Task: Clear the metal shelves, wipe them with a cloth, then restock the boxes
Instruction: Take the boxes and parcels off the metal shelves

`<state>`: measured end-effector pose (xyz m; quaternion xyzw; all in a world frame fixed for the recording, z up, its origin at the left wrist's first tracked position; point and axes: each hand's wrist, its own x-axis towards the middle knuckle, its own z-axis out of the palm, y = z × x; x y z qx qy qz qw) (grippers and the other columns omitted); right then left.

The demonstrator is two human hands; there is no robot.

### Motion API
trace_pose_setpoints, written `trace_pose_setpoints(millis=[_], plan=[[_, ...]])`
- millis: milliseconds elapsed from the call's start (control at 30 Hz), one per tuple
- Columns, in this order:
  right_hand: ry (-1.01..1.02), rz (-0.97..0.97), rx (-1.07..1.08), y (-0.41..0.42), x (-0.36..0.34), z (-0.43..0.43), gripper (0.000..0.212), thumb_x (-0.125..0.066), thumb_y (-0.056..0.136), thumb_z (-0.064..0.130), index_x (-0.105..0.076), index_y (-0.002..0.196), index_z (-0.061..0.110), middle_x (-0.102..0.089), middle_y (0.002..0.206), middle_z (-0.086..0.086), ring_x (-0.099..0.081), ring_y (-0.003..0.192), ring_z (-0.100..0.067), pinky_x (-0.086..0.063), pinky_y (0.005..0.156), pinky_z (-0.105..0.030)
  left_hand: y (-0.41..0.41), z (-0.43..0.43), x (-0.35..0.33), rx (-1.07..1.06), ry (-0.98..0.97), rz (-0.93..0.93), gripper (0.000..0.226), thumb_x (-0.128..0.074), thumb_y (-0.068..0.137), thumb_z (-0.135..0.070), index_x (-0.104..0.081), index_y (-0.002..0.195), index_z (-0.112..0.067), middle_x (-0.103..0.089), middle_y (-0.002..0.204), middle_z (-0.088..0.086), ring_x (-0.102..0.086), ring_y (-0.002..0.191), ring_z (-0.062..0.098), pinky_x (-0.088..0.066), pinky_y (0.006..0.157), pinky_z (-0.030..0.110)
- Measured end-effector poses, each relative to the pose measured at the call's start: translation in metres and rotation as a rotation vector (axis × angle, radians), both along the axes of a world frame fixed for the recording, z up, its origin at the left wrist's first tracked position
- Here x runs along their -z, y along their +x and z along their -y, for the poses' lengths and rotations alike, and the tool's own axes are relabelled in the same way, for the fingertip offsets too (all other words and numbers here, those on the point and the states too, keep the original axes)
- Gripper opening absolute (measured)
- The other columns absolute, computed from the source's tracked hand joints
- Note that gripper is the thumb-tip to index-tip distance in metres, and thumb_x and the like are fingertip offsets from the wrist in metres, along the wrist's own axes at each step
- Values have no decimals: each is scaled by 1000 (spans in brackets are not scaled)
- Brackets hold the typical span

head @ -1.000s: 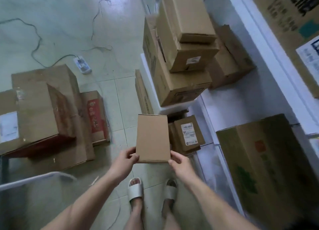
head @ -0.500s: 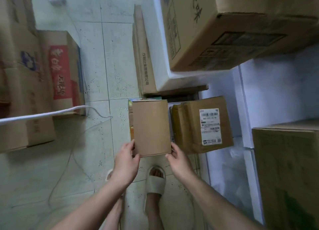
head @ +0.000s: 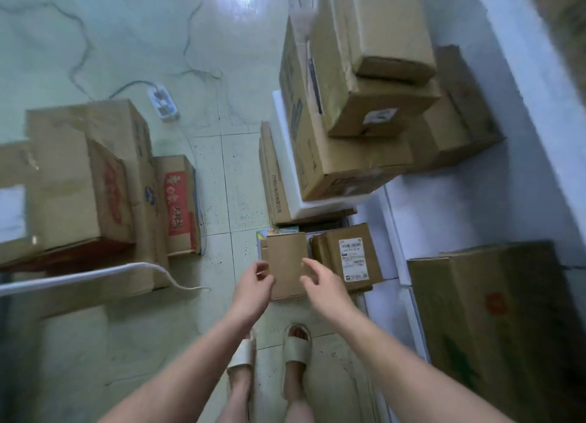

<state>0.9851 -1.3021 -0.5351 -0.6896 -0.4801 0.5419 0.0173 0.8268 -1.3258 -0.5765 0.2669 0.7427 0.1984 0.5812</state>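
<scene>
A small plain cardboard box (head: 287,257) lies low down by the floor, on a colourful flat item, right beside a labelled box (head: 352,254). My left hand (head: 253,287) hovers at its left edge and my right hand (head: 322,287) at its right edge. Both have loosely curled fingers and grip nothing. The white metal shelf (head: 459,207) runs along the right, and a large brown box (head: 494,321) stands on it.
A tall stack of cardboard boxes (head: 348,105) sits on a white block ahead. More boxes (head: 79,184), one with red print (head: 177,207), stand on the left floor. A power strip (head: 163,103) and cables lie on the tiles. A white cord (head: 95,275) crosses the left.
Both hands carried the small box down next to the labelled box and have let go of it. The view has pulled back and up.
</scene>
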Motion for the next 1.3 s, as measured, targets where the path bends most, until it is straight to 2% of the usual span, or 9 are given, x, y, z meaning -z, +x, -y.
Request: trace_pose_setpoints(millis=[167, 300, 367, 600, 733, 900, 1100, 1200, 1300], plan=[[295, -144, -40, -42, -172, 3, 37, -50, 105, 18, -58, 141, 24, -64, 133, 9, -55, 120, -3, -44, 103, -23, -14, -27, -173, -284, 238, 153, 21, -53, 97, -8, -68, 111, -11, -69, 111, 5, -64, 106, 16, -53, 97, 36], [523, -218, -63, -60, -258, -9, 33, -52, 104, 17, -62, 135, 21, -68, 125, 8, -61, 114, -5, -51, 101, -29, -25, -25, -273, -440, 505, 230, 18, -55, 96, -4, -71, 104, -8, -73, 103, 5, -69, 100, 16, -56, 85, 26], [576, -206, -140, -64, -286, -19, 33, -52, 104, 20, -60, 136, 19, -67, 125, 6, -61, 113, -8, -52, 102, -32, -38, -24, -301, -450, 606, 208, 14, -59, 94, -2, -71, 98, -9, -74, 96, 2, -71, 98, 17, -55, 84, 27], [751, -315, -330, -90, -380, -62, 28, -56, 101, 22, -66, 127, 23, -72, 115, 9, -65, 96, -3, -54, 93, -29, -95, -18, -397, -506, 918, -14, 12, -67, 91, -1, -74, 94, -11, -77, 88, 3, -72, 91, 19, -52, 72, 18], [835, -489, -444, -127, -437, -71, 24, -61, 97, 18, -70, 117, 26, -75, 108, 11, -69, 92, -6, -56, 92, -36, -117, 0, -455, -540, 1051, -173, 14, -73, 87, -1, -77, 93, -14, -77, 89, 5, -72, 90, 25, -55, 83, 38], [913, -697, -556, -171, -501, -65, 23, -62, 97, 17, -70, 111, 34, -75, 103, 17, -69, 95, -4, -57, 91, -41, -145, 37, -525, -570, 1176, -385, 23, -67, 88, 3, -78, 93, -17, -78, 92, 4, -73, 91, 21, -56, 86, 38], [997, -951, -738, -226, -592, -24, 30, -59, 100, 17, -65, 105, 46, -74, 104, 21, -68, 100, -3, -58, 92, -40, -191, 124, -629, -575, 1251, -636, 23, -69, 93, -13, -72, 113, -24, -75, 111, -4, -71, 105, 18, -54, 91, 34], [1001, -1108, -851, -254, -639, 14, 29, -61, 99, 15, -65, 107, 43, -73, 104, 23, -69, 101, -6, -58, 93, -43, -203, 188, -682, -613, 1308, -791, 31, -68, 85, -26, -70, 115, -20, -75, 111, -3, -71, 103, 18, -54, 84, 30], [1000, -1216, -918, -274, -670, 50, 25, -62, 99, 14, -66, 110, 35, -74, 105, 16, -70, 100, -5, -58, 95, -40, -206, 240, -716, -631, 1302, -883, 24, -69, 94, -17, -67, 118, -17, -74, 114, -4, -70, 105, 19, -54, 88, 32]])
